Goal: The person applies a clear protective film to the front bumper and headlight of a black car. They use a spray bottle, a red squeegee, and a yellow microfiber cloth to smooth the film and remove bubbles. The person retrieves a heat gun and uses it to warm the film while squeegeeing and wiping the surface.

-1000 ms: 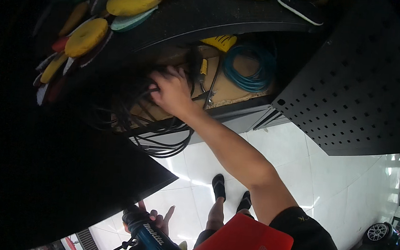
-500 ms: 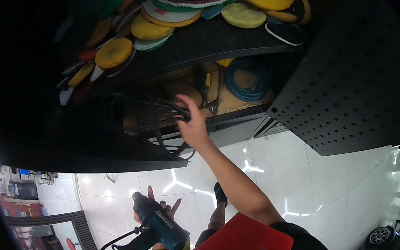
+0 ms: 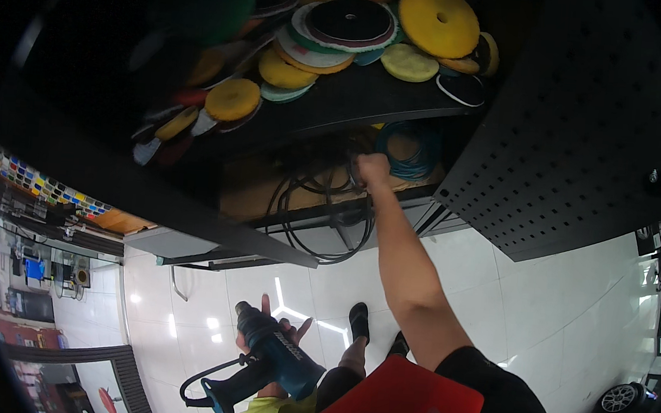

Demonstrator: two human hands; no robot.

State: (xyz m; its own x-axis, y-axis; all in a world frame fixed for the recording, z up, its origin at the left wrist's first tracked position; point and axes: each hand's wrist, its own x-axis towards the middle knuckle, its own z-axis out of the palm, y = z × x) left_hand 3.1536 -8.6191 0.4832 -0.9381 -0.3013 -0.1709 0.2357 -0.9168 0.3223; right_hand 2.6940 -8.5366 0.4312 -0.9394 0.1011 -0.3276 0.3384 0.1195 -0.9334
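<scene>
My right hand (image 3: 372, 171) reaches into the lower level of a dark cabinet, fingers closed around a bundle of black cable (image 3: 283, 217). Its loops hang down over the cabinet's front edge. Just beyond that hand lies a coiled teal hose (image 3: 417, 165). Lower left, above the floor, my left hand (image 3: 283, 329) supports a teal and black corded power drill (image 3: 276, 354) from beneath. The tool's nose points up and away, and a black cord loops beside its handle. Some of the left fingers stick out past the body; the rest are hidden behind it.
Above the cable, a black shelf (image 3: 354, 103) carries several round polishing pads (image 3: 438, 21) in yellow, white, green and black. A perforated cabinet door (image 3: 558, 178) stands swung out at right. Red material (image 3: 400, 406) covers the lower middle. A car wheel (image 3: 620, 398) shows far right.
My right hand has moved right and slightly up, carrying the cable towards the teal hose. The view has shifted, showing more of the room at left. The drill stays in my left hand.
</scene>
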